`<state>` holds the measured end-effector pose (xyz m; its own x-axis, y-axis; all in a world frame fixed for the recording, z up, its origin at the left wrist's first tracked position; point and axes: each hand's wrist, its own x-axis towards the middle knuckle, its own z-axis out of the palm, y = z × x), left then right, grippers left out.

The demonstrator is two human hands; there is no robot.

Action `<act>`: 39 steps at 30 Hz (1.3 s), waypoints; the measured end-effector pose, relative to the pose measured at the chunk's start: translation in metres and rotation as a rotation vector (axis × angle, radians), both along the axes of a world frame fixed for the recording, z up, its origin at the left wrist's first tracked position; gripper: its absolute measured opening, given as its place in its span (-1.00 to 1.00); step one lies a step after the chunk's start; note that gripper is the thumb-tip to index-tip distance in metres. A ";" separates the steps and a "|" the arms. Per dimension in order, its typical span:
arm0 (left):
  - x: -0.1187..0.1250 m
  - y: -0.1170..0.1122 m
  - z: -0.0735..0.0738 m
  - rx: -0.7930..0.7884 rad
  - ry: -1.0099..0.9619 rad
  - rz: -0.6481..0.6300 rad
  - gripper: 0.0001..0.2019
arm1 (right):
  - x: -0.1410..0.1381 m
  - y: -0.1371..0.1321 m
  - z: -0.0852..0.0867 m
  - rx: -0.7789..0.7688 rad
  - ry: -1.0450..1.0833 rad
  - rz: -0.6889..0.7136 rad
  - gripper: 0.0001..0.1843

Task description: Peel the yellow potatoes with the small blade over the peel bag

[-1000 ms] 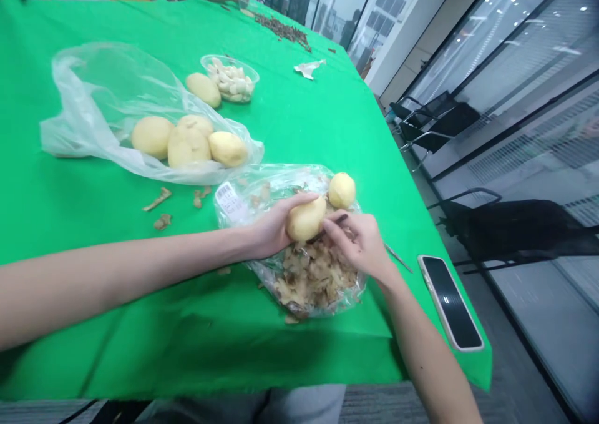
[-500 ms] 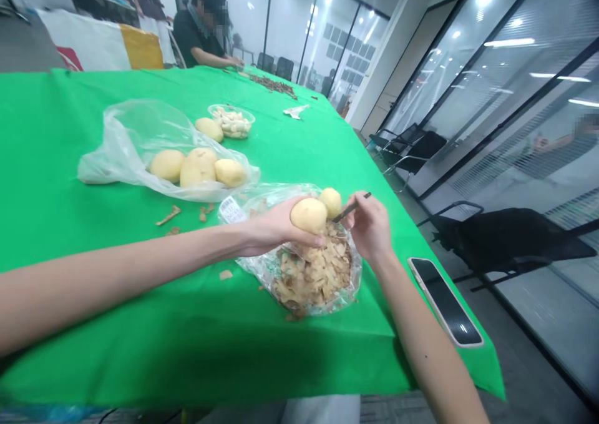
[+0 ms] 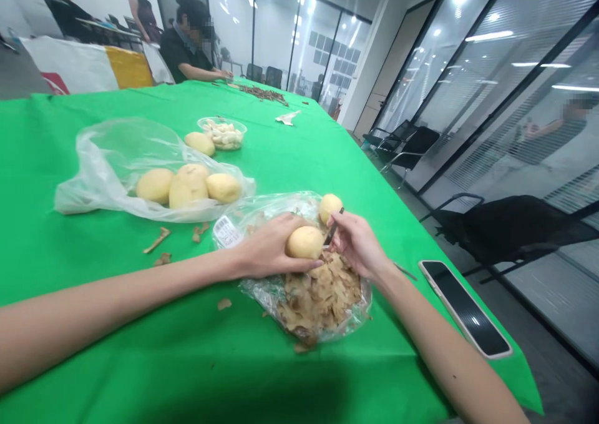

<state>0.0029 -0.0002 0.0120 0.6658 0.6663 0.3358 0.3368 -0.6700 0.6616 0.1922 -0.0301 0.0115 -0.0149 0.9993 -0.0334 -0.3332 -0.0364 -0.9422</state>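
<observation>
Left hand (image 3: 266, 249) grips potato (image 3: 304, 241); right hand (image 3: 356, 244) holds peeler (image 3: 332, 229).

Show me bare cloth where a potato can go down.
Bare green cloth lies along the near edge, nearer than the left forearm, and far left beside the potato bag. Crowded between potato bag, peel bag and phone.

potatoes 6 = held potato (image 3: 304, 241) + loose potato (image 3: 330, 204) just beyond + three bagged potatoes (image 3: 155, 185) (image 3: 187, 188) (image 3: 223, 187) + far potato (image 3: 199, 143) | plastic bags 2: left bag (image 3: 93, 162), near bag (image 3: 262, 207) | bowl (image 3: 244, 128) 1 | phone (image 3: 465, 308) 1 | dark tool (image 3: 333, 227) 1 | black chairs (image 3: 412, 144) (image 3: 515, 230) 2
</observation>
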 end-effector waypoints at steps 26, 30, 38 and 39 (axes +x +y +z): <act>-0.002 0.007 -0.008 -1.002 -0.658 0.052 -0.68 | -0.019 -0.022 -0.015 0.135 -0.088 0.133 -0.74; -0.007 0.005 -0.004 -0.506 -0.590 0.241 -0.81 | -0.026 -0.030 -0.013 0.153 -0.145 0.120 -0.75; -0.001 0.001 0.002 -0.841 -0.626 0.327 -0.80 | -0.031 -0.034 -0.009 0.200 -0.162 0.003 -0.78; -0.001 0.001 0.002 -0.868 -0.657 0.332 -0.79 | -0.032 -0.033 -0.009 0.196 -0.160 -0.001 -0.77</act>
<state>0.0018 0.0007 0.0142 0.2786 0.9545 -0.1060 -0.1706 0.1578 0.9726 0.1605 -0.0635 0.0022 -0.0242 0.9869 0.1596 -0.1791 0.1528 -0.9719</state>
